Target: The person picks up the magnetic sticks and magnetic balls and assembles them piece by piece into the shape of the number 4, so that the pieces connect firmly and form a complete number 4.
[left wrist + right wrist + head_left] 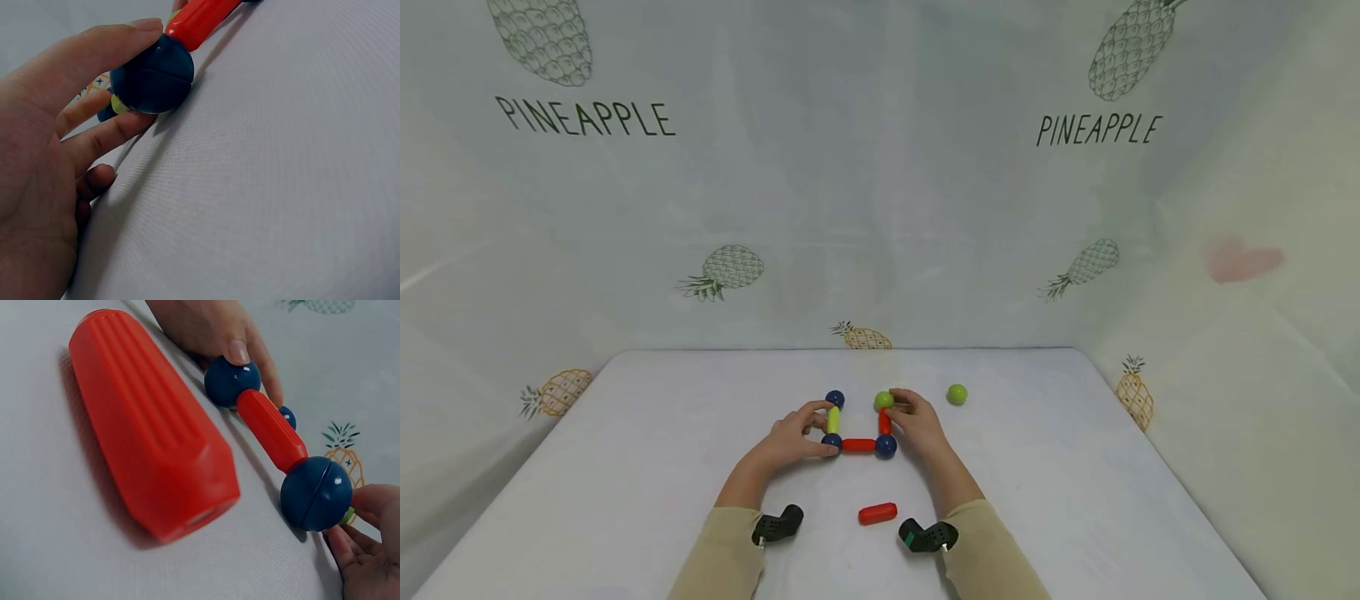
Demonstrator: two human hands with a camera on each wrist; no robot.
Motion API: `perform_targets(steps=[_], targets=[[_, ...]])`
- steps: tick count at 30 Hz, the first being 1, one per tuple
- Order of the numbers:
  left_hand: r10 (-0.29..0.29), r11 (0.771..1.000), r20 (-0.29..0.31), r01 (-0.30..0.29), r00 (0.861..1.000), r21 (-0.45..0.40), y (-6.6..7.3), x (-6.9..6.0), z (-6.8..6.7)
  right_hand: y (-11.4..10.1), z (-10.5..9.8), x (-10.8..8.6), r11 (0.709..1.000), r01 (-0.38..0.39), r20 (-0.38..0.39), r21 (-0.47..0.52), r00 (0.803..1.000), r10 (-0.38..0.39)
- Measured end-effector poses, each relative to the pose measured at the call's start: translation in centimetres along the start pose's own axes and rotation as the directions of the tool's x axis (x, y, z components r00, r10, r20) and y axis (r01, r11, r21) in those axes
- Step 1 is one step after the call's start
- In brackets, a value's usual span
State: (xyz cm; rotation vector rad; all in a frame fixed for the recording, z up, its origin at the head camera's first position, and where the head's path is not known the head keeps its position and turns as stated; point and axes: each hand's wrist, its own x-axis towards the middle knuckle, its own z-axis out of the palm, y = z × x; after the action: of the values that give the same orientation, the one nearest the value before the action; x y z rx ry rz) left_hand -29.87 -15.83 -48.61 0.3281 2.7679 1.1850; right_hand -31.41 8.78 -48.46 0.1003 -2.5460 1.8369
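Observation:
Building sticks and balls are joined in a U on the white table. A red stick [858, 446] links the near left blue ball [232, 381] to the near right blue ball [886, 447]. Up the left side runs a yellow-green stick [833, 420] with a far blue ball [835, 399]. On the right, another red stick [884, 422] leads to a green ball [883, 401]. My left hand [793, 435] grips the left side, its thumb on the near blue ball. With finger and thumb, my right hand [919, 423] holds the green ball and its red stick.
A loose red stick [877, 513] lies on the table between my forearms, close to the right wrist. Another green ball [957, 394] sits to the right of my right hand. A pineapple-print cloth [880, 208] hangs behind the table's far edge.

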Motion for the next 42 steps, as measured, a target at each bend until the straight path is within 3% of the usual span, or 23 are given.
perform_targets(steps=[19, 30, 42], targets=[[0.007, 0.999, 0.005, -0.007, 1.0, -0.037, 0.2, -0.5, -0.1, -0.2, 0.2, -0.4, 1.0, -0.018, -0.039, -0.017, 0.999, 0.017], [0.007, 1.0, 0.001, -0.007, 1.0, -0.028, 0.2, -0.3, -0.1, -0.7, -0.6, -1.4, 0.992, -0.114, -0.021, 0.048, 0.993, 0.115], [0.016, 0.999, -0.01, -0.016, 1.0, -0.037, 0.2, -0.2, -0.1, -2.7, -1.8, -3.2, 0.996, -0.084, -0.005, -0.02, 0.996, 0.084]])
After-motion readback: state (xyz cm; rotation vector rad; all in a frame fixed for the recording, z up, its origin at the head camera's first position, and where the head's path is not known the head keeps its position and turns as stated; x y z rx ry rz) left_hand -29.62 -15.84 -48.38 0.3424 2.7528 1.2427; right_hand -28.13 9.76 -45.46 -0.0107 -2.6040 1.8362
